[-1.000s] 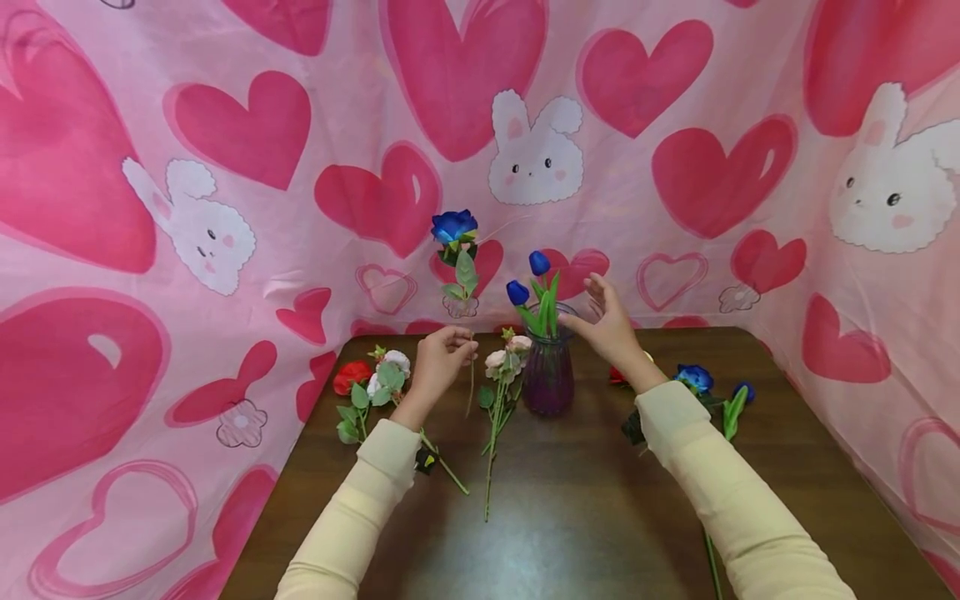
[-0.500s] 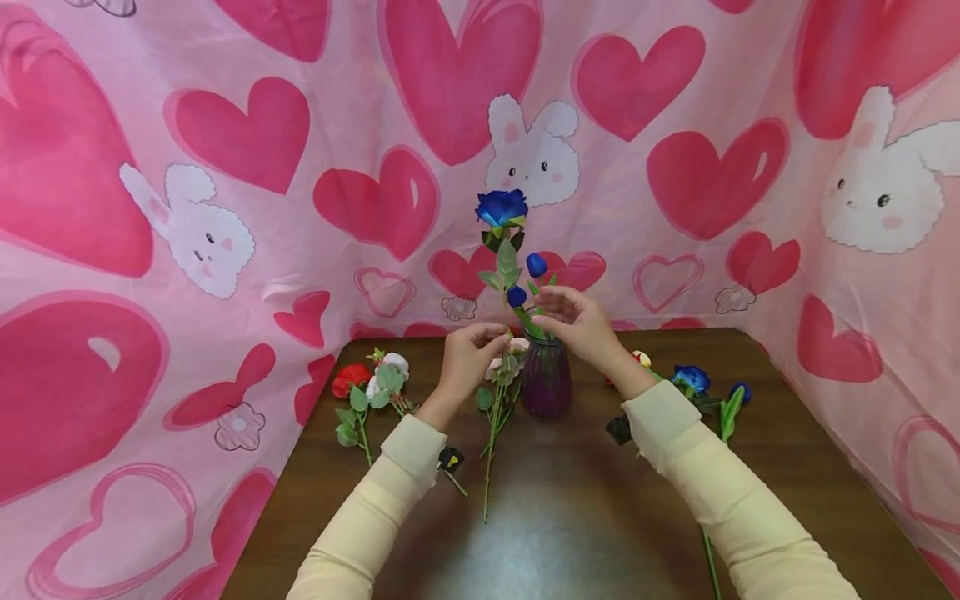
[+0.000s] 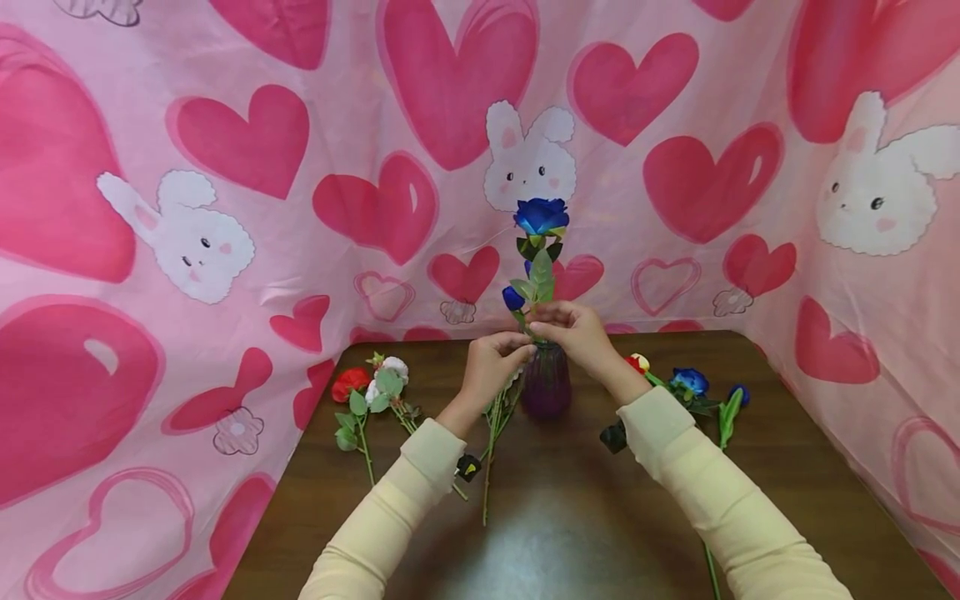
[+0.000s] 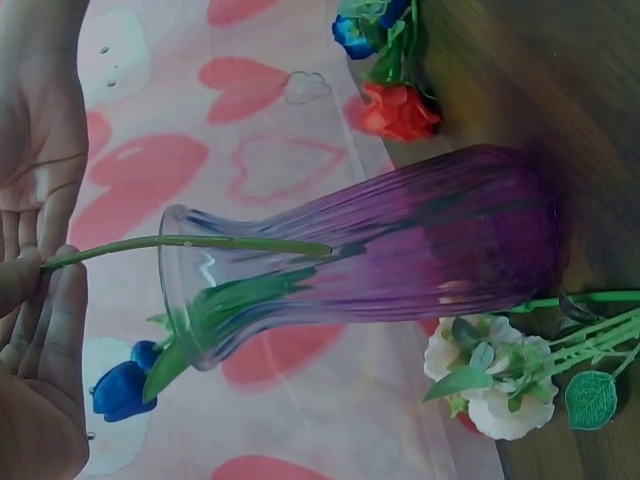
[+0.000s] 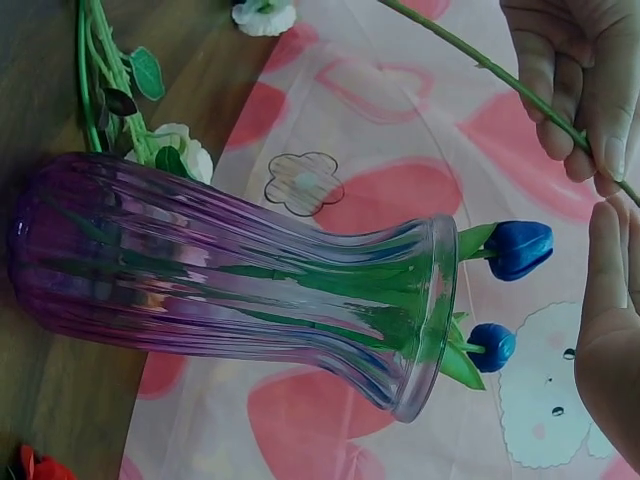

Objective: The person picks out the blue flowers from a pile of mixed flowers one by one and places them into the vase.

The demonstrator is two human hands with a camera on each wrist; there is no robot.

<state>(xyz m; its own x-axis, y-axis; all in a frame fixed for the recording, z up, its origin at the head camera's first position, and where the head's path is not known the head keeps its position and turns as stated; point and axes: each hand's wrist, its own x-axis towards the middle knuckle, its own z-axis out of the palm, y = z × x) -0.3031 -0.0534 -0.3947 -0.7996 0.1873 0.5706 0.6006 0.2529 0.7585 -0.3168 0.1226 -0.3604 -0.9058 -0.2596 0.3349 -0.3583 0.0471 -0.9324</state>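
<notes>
My left hand (image 3: 491,367) pinches the green stem (image 5: 480,62) of a blue rose (image 3: 542,217) between thumb and fingers. The bloom stands upright above the hands. In the right wrist view, the stem's lower part lies outside the ribbed purple glass vase (image 5: 250,270); in the left wrist view, it crosses in front of the rim. Two blue tulips (image 5: 520,250) stand in the vase with their green leaves. My right hand (image 3: 577,333) is just above the vase mouth, its fingers extended close to the stem; whether they touch it, I cannot tell.
White roses (image 4: 505,400) lie left of the vase. Farther left on the brown table (image 3: 555,533) are a red rose (image 3: 351,385) and another white flower (image 3: 390,375). To the right lie another blue rose (image 3: 688,382), a blue tulip (image 3: 738,395) and a red-and-yellow flower (image 3: 637,362).
My left hand has carried the blue rose rightward, from left of the vase to above its mouth. My right hand has moved left and slightly down, toward the left hand.
</notes>
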